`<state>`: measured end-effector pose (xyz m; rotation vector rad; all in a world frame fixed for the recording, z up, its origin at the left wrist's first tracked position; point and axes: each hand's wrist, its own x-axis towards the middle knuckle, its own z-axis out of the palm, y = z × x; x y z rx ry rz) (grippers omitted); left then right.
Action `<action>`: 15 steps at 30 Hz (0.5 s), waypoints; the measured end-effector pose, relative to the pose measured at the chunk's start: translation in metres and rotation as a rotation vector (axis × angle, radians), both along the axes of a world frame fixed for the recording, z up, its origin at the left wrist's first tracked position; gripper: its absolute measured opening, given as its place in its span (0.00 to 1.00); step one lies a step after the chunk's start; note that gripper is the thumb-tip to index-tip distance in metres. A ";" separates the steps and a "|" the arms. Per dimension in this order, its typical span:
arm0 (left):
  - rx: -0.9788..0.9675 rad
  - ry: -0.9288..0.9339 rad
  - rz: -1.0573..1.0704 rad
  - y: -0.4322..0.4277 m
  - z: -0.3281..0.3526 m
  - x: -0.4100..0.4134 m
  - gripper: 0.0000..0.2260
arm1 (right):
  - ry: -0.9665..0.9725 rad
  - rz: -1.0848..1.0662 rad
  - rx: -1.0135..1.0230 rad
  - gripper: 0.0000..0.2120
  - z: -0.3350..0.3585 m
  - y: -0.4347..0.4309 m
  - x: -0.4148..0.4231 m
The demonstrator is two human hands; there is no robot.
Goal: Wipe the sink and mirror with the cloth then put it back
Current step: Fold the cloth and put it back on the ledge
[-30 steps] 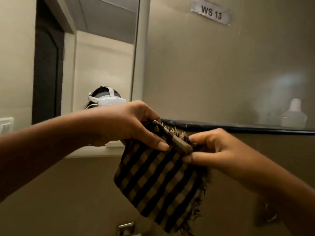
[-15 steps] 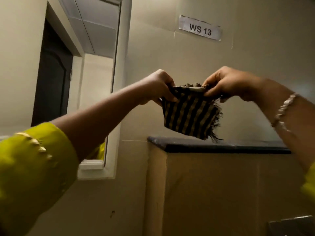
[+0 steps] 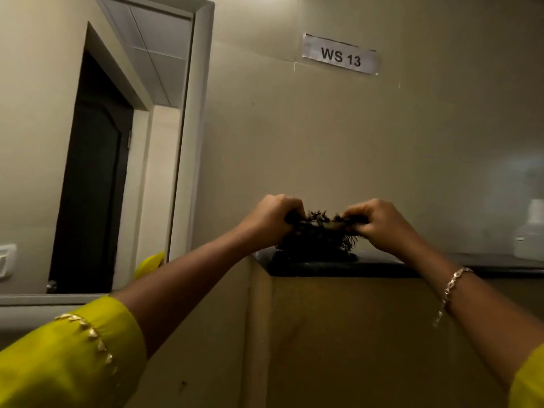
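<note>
Both hands on the cloth at the ledge.

From my feed I see my left hand (image 3: 270,222) and right hand (image 3: 379,223) raised side by side, each with fingers curled round the top edge of the dark, checked, fringed cloth (image 3: 319,240), which is bunched between them; its lower part lies on the black stone-like ledge (image 3: 382,267) atop a beige boxed-in wall section, near the ledge's left corner. The white-framed wall mirror (image 3: 195,142) hangs just to the left and reflects a dark doorway. A white paper label reading "WS 13" (image 3: 340,55) is stuck on the beige wall above. A pale plastic bottle (image 3: 531,234), blurred, stands far right on the ledge. A gold chain bracelet (image 3: 454,282) circles the right wrist; a yellow sleeve with gold trim (image 3: 67,357) covers the left forearm.
</note>
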<state>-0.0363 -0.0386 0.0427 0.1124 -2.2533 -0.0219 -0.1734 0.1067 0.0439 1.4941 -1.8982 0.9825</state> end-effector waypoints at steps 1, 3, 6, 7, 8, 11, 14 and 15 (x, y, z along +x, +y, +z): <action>0.003 -0.015 -0.017 0.003 -0.001 0.003 0.07 | 0.004 0.005 0.021 0.12 -0.002 0.003 0.000; 0.001 -0.052 -0.037 0.008 -0.005 0.008 0.07 | 0.022 -0.002 0.086 0.13 -0.006 0.009 0.001; -0.013 -0.133 -0.030 0.009 -0.013 0.012 0.08 | 0.070 -0.007 0.218 0.15 -0.014 0.015 0.001; -0.011 -0.165 -0.034 0.009 -0.014 0.014 0.08 | 0.073 -0.002 0.256 0.19 -0.015 0.018 0.001; 0.002 -0.197 -0.041 0.009 -0.014 0.017 0.08 | 0.074 0.007 0.281 0.23 -0.017 0.019 0.003; 0.031 -0.243 -0.078 0.009 -0.016 0.024 0.14 | 0.119 -0.004 0.321 0.30 -0.023 0.022 0.006; 0.013 -0.189 -0.091 0.013 -0.022 0.028 0.18 | 0.213 -0.018 0.289 0.30 -0.035 0.022 0.008; 0.003 -0.178 -0.089 0.015 -0.025 0.029 0.18 | 0.232 -0.028 0.276 0.31 -0.040 0.022 0.009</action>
